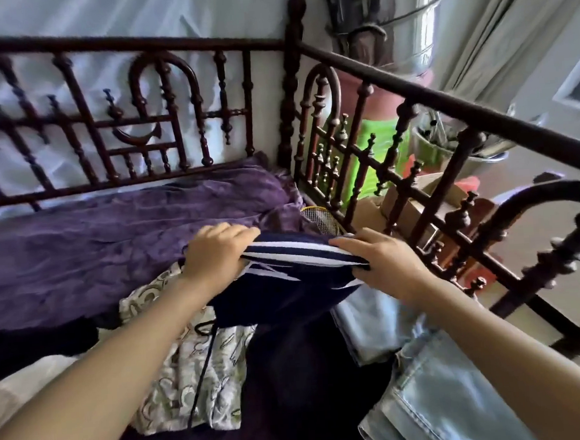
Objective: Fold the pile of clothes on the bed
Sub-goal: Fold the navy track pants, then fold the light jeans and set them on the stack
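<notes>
In the head view, a navy garment [286,292] with white stripes is held up above the bed [95,254], near its right-hand rail [427,96]. Its striped edge is gripped at one end by the left hand [215,254], fingers curled over the top, and pinched at the other end by the right hand [386,263]. The rest of the cloth hangs between and below the hands. Under it, a patterned cloth [192,364] and a pale folded piece [368,324] lie on the bed, and jeans [438,402] lie nearest the camera. The step in hand is judged to be the start of folding the navy garment, with other pieces apparently not yet done. Next, the edge probably needs to be drawn taut and the garment laid flat on a free part of the bed. No brand, label or writing can be read.
</notes>
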`<state>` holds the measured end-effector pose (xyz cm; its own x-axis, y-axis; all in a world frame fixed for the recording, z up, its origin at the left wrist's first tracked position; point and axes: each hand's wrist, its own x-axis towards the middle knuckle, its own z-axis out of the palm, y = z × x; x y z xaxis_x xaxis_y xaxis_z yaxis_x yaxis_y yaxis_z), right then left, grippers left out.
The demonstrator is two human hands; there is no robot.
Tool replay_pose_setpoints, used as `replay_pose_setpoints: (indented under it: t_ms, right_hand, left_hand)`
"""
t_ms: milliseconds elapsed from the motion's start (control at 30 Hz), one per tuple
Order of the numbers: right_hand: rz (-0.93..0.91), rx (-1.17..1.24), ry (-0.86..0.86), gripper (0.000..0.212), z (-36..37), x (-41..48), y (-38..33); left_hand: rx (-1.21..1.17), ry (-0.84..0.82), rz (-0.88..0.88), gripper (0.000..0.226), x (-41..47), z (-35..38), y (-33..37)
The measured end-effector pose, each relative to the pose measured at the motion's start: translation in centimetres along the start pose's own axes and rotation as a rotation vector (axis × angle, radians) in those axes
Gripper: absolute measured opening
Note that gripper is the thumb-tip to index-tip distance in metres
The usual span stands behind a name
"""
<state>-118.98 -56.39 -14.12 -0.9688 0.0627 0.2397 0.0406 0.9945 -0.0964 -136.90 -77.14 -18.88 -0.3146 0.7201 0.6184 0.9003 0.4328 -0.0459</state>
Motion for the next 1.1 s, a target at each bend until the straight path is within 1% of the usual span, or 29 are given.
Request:
replay_pose_setpoints:
  t_ms: [67, 133, 167, 200, 233, 267, 300, 333, 367, 400, 433, 467, 500, 533, 567, 600, 700, 800, 900, 1000, 1100]
  right_hand:
    - [-0.014, -0.084, 0.148, 0.051, -1.3, -0.3, 2.9]
    - [0.017, -0.177, 0.284, 0.060, -1.8, -2.0, 5.3]
    - [0.042, -0.229, 0.359, 0.060, -1.6, -3.1, 6.1]
    - [0.061, -0.278, 0.418, 0.058, -1.0, -4.2, 6.8]
    - [0.105, -0.307, 0.414, 0.057, 0.3, -5.2, 7.3]
    - [0.157, -0.322, 0.354, 0.056, 2.2, -6.2, 7.9]
    - [0.222, -0.308, 0.221, 0.056, 4.6, -6.9, 8.3]
    - [0.267, -0.287, 0.051, 0.059, 6.9, -7.5, 8.7]
    - [0.322, -0.260, -0.161, 0.061, 8.8, -7.9, 9.0]
    - [0.381, -0.237, -0.328, 0.073, 10.5, -8.0, 9.4]
    - [0.418, -0.189, -0.456, 0.093, 12.0, -8.1, 9.9]
    - [0.456, -0.128, -0.555, 0.103, 13.7, -8.2, 10.7]
    - [0.507, -0.063, -0.681, 0.098, 14.7, -8.5, 11.4]
    - [0.524, -0.033, -0.734, 0.084, 15.8, -8.5, 12.0]
    - [0.525, -0.029, -0.751, 0.072, 16.4, -8.4, 12.4]
    - [0.518, -0.036, -0.749, 0.068, 16.9, -8.3, 12.8]
    - [0.501, -0.072, -0.777, 0.063, 17.8, -7.6, 13.3]
    - [0.464, -0.098, -0.683, 0.059, 17.2, -6.5, 12.1]
    - [0.348, -0.079, -0.579, 0.056, 15.9, -5.0, 9.9]
    - [0.219, -0.053, -0.484, 0.056, 14.4, -3.4, 6.3]
    - [0.109, -0.001, -0.430, 0.056, 13.1, -2.1, 1.3]
  left_hand:
    - [-0.005, 0.082, 0.060, 0.035, 4.2, 1.8, 1.0]
    - [-0.057, 0.154, 0.104, 0.035, 7.7, 4.2, 2.9]
    - [-0.090, 0.172, 0.108, 0.033, 9.0, 6.0, 4.1]
    - [-0.120, 0.177, 0.102, 0.032, 10.0, 7.9, 5.4]
    - [-0.136, 0.121, 0.078, 0.034, 10.5, 9.6, 6.7]
    - [-0.115, -0.010, 0.046, 0.040, 10.6, 11.4, 7.9]
    - [-0.074, -0.230, -0.005, 0.049, 10.2, 12.9, 8.9]
    - [-0.049, -0.488, -0.069, 0.058, 9.2, 14.2, 9.8]
    - [-0.038, -0.743, -0.129, 0.068, 7.9, 15.3, 10.4]
    - [-0.027, -0.942, -0.161, 0.075, 6.6, 16.0, 11.0]
    - [-0.023, -1.052, -0.172, 0.079, 5.5, 16.6, 11.4]
    - [-0.028, -1.095, -0.182, 0.080, 4.5, 17.0, 11.7]
    - [-0.038, -1.113, -0.202, 0.079, 3.9, 17.3, 11.8]
    - [-0.041, -1.116, -0.219, 0.079, 3.5, 17.3, 11.7]
    - [-0.032, -1.115, -0.226, 0.078, 3.4, 17.2, 11.5]
    - [-0.017, -1.106, -0.233, 0.077, 3.3, 16.9, 11.2]
    - [0.012, -1.040, -0.291, 0.074, 3.0, 15.5, 10.1]
    - [0.012, -0.981, -0.362, 0.075, 2.0, 13.9, 9.2]
    - [-0.001, -0.942, -0.442, 0.073, 0.1, 11.6, 8.9]
    - [0.005, -0.897, -0.513, 0.070, -2.8, 8.2, 8.2]
    - [0.012, -0.879, -0.649, 0.070, -6.6, 3.8, 7.0]
